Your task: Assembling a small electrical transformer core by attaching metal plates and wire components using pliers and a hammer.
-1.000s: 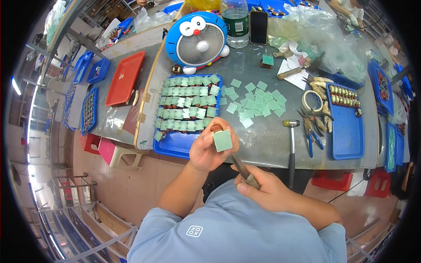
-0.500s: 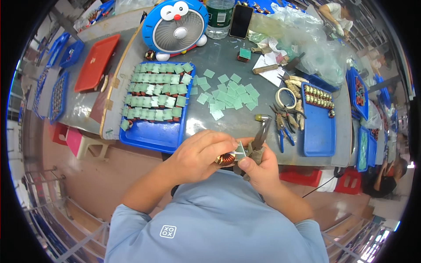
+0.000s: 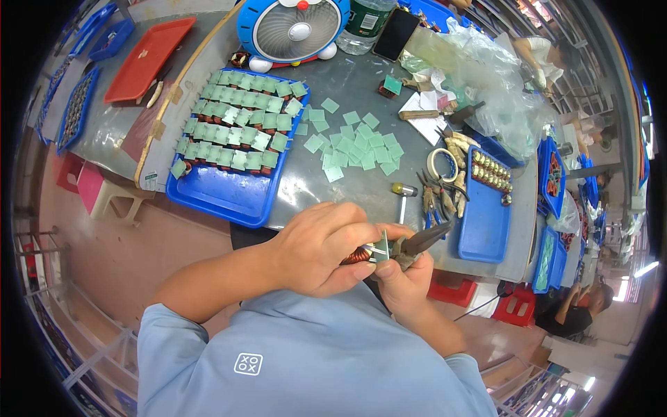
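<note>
My left hand (image 3: 313, 250) is closed around a copper-wound coil (image 3: 357, 256), held low in front of my body. Against the coil's right side stands a small pale green board (image 3: 382, 246), with light-coloured leads between the two. In my right hand (image 3: 405, 283) is a pair of pliers (image 3: 427, 239), its dark jaws pointing right, away from the coil. The right thumb and fingers also reach the board's edge. Loose green boards (image 3: 358, 147) lie scattered on the bench beyond my hands. At left, a blue tray (image 3: 221, 198) carries rows of coils topped with green boards (image 3: 240, 132).
A small hammer (image 3: 403, 201), more pliers (image 3: 431, 201) and a tape roll (image 3: 434, 165) lie right of centre. Beside them, a blue tray (image 3: 481, 233) holds coils. A fan (image 3: 299, 31), bottle (image 3: 363, 26), phone (image 3: 396, 33) and plastic bags (image 3: 479, 66) stand or lie at the back.
The pliers in my right hand have turned from pointing up and away to pointing right. My left hand still holds the coil with its board. The whole view has shifted and tilted.
</note>
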`<state>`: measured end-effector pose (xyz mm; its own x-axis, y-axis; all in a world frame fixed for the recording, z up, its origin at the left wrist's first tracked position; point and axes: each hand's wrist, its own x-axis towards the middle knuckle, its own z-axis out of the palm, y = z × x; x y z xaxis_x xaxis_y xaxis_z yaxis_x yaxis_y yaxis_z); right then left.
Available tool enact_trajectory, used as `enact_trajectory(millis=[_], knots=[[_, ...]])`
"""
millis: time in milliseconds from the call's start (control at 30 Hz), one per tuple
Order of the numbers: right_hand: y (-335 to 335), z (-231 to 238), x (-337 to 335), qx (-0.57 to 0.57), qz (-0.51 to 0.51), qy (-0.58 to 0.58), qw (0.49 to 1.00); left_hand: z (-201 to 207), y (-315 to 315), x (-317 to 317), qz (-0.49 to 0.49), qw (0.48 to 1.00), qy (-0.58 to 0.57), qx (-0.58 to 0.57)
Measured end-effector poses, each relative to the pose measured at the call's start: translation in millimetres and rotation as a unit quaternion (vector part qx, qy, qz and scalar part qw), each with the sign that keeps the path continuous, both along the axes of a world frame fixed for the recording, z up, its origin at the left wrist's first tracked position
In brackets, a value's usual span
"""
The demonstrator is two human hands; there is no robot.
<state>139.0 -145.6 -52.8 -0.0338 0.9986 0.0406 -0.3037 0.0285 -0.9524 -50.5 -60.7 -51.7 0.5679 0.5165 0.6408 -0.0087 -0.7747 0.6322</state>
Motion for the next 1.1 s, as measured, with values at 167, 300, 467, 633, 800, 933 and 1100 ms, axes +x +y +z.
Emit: enact_trajectory(millis=[167,300,467,633,800,933,1100], knots=[[0.6,-1.6,3.5,0.047,-0.006,-0.02,0.999,3.9,-6.3,-3.7,-0.037,0.996,-0.006,-0.076],[6.1,6.2,14.1,0.087,0.044,-0.108,0.989,4.9,-7.6,-8.1,-0.054,0.995,0.005,-0.082],[12.0,12.3,13.8,0.177,0.057,-0.222,0.957,0.6,-0.3,-10.0,-0.083,0.995,-0.011,-0.052],[19.0,11.5,-3.2,0.079,0.011,-0.221,0.972,-18.1,14.0,-11.6,-0.061,0.995,-0.063,-0.042],[25.4,21.0,-16.3,0.002,-0.002,-0.166,0.986,-18.8,7.7,-18.9,-0.05,0.972,-0.137,-0.184],[16.9,13.3,-0.3,-0.182,0.095,-0.092,0.974,-18.6,9.7,-24.8,-0.093,0.821,-0.263,-0.498],[12.0,23.8,-17.5,-0.211,0.209,-0.105,0.949,-25.3,15.8,-29.3,-0.154,0.69,-0.339,-0.62]])
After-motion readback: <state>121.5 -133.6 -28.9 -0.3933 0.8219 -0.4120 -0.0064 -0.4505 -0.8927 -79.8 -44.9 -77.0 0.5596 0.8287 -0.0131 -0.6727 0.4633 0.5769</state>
